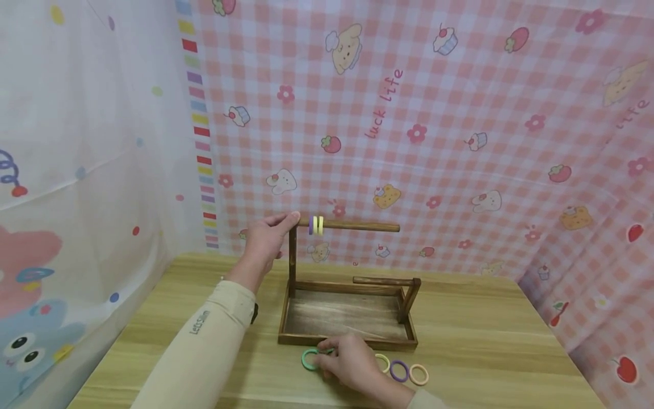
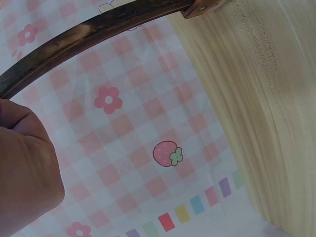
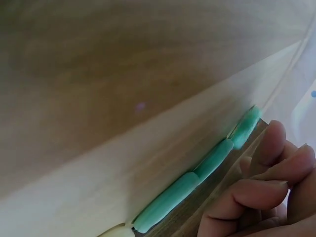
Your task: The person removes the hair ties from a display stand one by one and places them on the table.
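My left hand [image 1: 267, 241] grips the top of the tall post of a dark wooden stand [image 1: 292, 258], where the upper rod begins. On that rod, close to the hand, hang a purple ring [image 1: 311, 225] and two yellow rings [image 1: 321, 225]. In front of the stand's tray, my right hand [image 1: 352, 360] hovers low over the table, fingers loosely bent beside a green ring [image 1: 304, 359]. Several green rings [image 3: 168, 201] lie in a row in the right wrist view, apart from the fingertips. The right hand partly covers the row in the head view.
Right of that hand lie a yellow ring [image 1: 388, 363], a purple ring [image 1: 392, 371] and a peach ring [image 1: 427, 375]. A shorter rod [image 1: 383, 281] juts left from the stand's right post. Behind the wooden table [image 1: 475, 329] hangs a pink checked cloth [image 1: 460, 170].
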Demonstrator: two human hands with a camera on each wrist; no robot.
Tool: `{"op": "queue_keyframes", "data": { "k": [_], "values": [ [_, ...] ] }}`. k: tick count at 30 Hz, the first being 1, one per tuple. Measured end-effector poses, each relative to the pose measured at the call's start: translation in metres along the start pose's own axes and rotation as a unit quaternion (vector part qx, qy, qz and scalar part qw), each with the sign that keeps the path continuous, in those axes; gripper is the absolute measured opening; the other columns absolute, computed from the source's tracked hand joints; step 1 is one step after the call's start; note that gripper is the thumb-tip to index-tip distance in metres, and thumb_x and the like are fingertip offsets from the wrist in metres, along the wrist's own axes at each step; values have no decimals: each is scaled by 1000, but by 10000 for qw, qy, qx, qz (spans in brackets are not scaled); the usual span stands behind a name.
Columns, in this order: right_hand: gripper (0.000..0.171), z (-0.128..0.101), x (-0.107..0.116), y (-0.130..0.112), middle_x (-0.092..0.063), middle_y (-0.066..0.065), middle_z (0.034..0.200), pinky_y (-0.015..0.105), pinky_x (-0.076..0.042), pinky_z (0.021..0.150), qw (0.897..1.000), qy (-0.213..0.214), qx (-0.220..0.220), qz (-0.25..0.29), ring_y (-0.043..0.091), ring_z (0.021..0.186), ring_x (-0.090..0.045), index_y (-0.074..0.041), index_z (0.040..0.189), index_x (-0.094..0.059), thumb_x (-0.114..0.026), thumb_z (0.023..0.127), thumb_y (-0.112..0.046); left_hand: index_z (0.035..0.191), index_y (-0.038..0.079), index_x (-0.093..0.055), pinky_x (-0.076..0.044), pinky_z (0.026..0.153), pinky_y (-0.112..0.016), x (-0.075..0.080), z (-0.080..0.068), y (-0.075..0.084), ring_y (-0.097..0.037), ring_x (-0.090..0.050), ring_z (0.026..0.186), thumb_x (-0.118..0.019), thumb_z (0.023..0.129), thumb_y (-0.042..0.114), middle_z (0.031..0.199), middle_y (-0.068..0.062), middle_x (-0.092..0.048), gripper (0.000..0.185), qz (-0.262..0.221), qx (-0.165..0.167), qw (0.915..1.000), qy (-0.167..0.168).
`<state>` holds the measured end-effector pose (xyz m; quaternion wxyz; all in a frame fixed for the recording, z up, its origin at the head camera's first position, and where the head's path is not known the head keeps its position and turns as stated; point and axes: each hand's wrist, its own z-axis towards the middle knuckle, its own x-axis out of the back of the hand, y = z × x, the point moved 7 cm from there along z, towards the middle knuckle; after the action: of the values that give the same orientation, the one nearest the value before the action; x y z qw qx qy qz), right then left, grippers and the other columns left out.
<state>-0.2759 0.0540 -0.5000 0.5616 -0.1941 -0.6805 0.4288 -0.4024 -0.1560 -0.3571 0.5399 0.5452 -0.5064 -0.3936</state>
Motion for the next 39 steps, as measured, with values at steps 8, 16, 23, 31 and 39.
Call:
{"op": "queue_keyframes", "data": {
  "k": [8,16,23,31,39],
  "values": [
    [23,1,15,5,-74,-3,67,20,-41,42,10000,38,-71,-41,6,48,-56,-4,113,-81,-75,101,-23,139,29,-72,-52,66,-26,-2,1,2,-11,-43,77,-75,95,62,150,2,-61,55,7,-22,10000,5],
    [27,5,37,-8,-79,5,76,18,-35,41,9996,7,-9,293,3,45,-48,-3,116,-79,-74,102,-26,140,31,-71,-53,67,-27,-1,-1,2,-15,-52,90,-75,94,62,154,3,-59,56,50,29,10000,-8],
    [23,20,72,-48,-80,5,79,19,-39,41,9962,646,514,258,7,46,-52,-6,117,-80,-74,103,-23,139,31,-72,-53,67,-27,-1,0,0,-22,-53,111,-75,95,61,155,3,-58,54,77,72,9999,10],
    [26,55,109,-93,-82,4,82,24,-44,45,9770,1939,829,303,9,54,-63,-10,119,-81,-79,100,-27,136,30,-73,-52,65,-26,2,0,1,-17,-49,96,-75,95,62,152,2,-60,53,124,15,9999,73],
    [37,88,113,-104,-84,7,88,27,-49,48,9507,2938,976,-193,18,65,-76,-10,124,-80,-84,95,-33,136,31,-74,-55,72,-30,0,1,-1,-21,-53,109,-76,94,63,154,2,-59,54,87,26,9999,71]
  ]
}}
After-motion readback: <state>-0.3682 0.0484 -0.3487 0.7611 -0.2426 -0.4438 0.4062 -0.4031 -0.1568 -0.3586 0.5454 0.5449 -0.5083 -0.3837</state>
